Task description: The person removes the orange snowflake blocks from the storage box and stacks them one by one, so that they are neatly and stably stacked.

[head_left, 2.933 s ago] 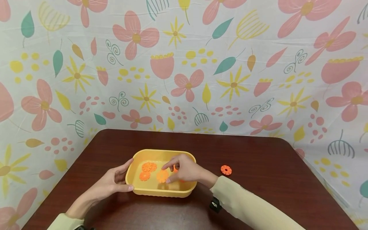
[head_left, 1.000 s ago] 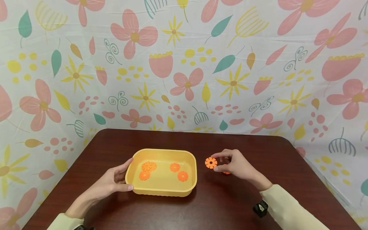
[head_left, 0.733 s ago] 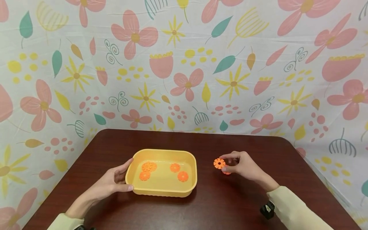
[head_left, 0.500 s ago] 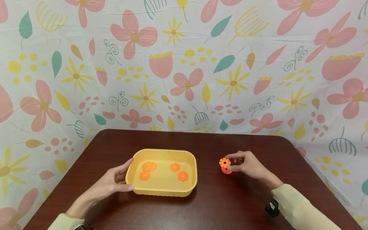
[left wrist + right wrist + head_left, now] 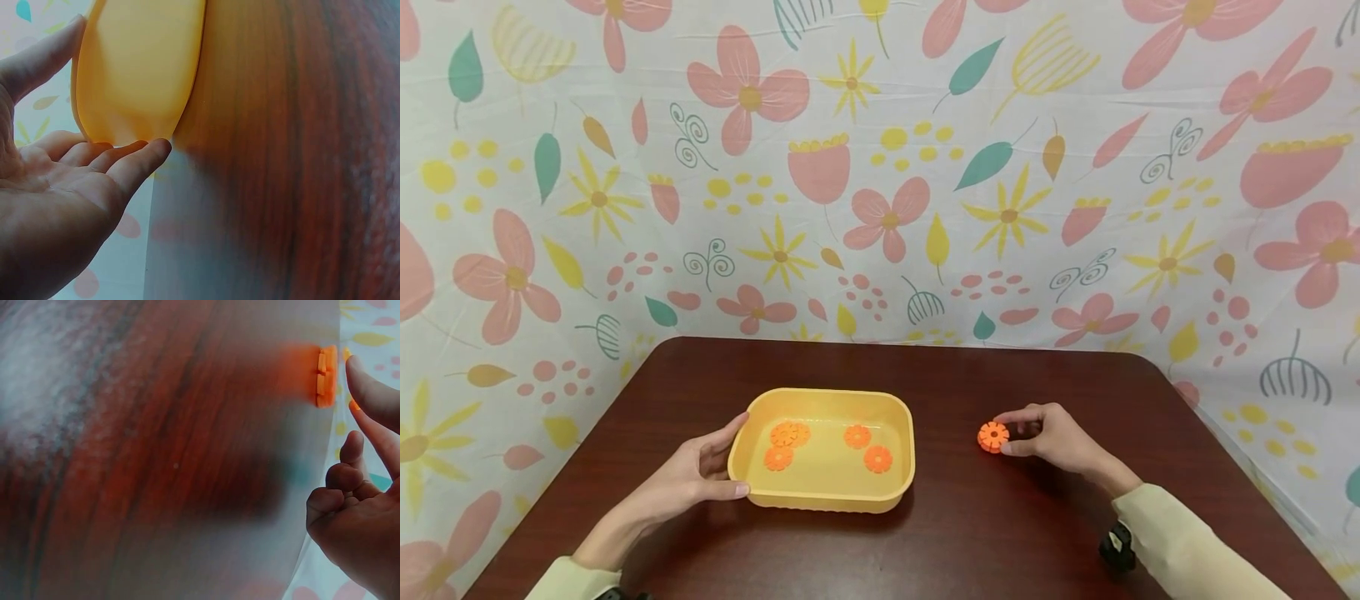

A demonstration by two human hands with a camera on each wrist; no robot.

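Note:
In the head view my left hand [image 5: 673, 475] holds the near-left end of a yellow tray [image 5: 823, 503], thumb on the front rim; the left wrist view shows the fingers [image 5: 134, 162] under the tray's end [image 5: 134, 75]. Several orange notched discs [image 5: 877, 459] lie inside the tray. To its right, an orange disc [image 5: 994, 437] lies on another one, slightly offset. My right hand [image 5: 1067, 442] is beside this stack, thumb and index finger at its edge. In the right wrist view a narrow gap shows between the fingertips [image 5: 355, 365] and the orange stack [image 5: 326, 376].
The dark brown table [image 5: 880, 550] carries the tray at centre-left and the disc stack at right. Behind the table hangs a white cloth [image 5: 880, 308] with flowers and leaves. A black device is strapped at each wrist, by the light sleeves.
My right hand carried a disc from the tray area to the right, then lowered it onto the lone disc; its fingertips now part from it. My left hand and the tray stayed put.

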